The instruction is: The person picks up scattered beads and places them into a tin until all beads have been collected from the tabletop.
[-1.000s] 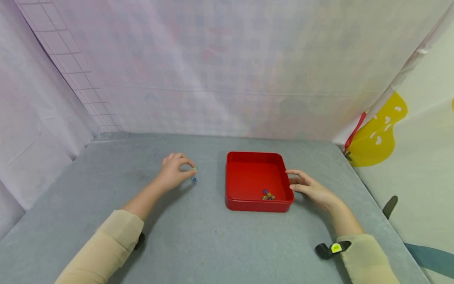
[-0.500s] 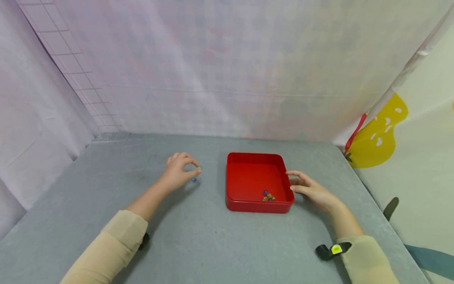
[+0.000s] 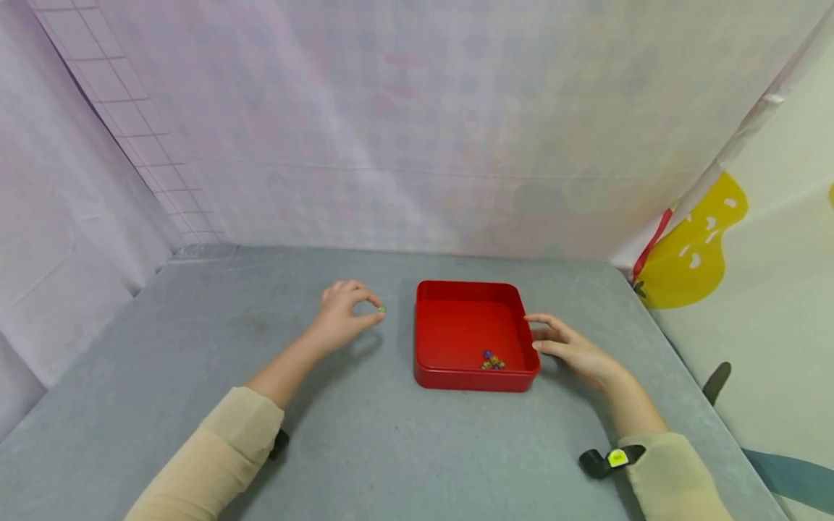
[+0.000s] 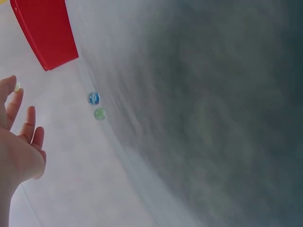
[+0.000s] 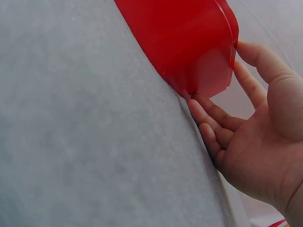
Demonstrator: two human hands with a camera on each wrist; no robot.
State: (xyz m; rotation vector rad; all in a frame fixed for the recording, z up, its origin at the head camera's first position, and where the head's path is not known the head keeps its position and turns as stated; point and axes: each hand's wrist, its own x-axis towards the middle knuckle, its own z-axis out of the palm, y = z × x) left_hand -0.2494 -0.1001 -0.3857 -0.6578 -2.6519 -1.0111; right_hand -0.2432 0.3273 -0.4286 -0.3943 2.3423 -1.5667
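My left hand pinches a small greenish glass marble between thumb and index finger, above the table left of a square red box. On the tabletop near that hand lie a blue marble and a green marble, seen in the left wrist view; in the head view the hand hides them. Inside the box, several blue and yellowish marbles are grouped by the front right corner. My right hand touches the box's right wall with loosely extended fingertips, as the right wrist view shows too.
A grey cloth-covered table carries the box. White patterned curtains hang behind it and along both sides. Each wrist bears a black camera mount, the right mount with a yellow label.
The left hand has moved right toward the box with the pinched marble, now covering the blue marble in the head view. My right hand and the box stay in place.
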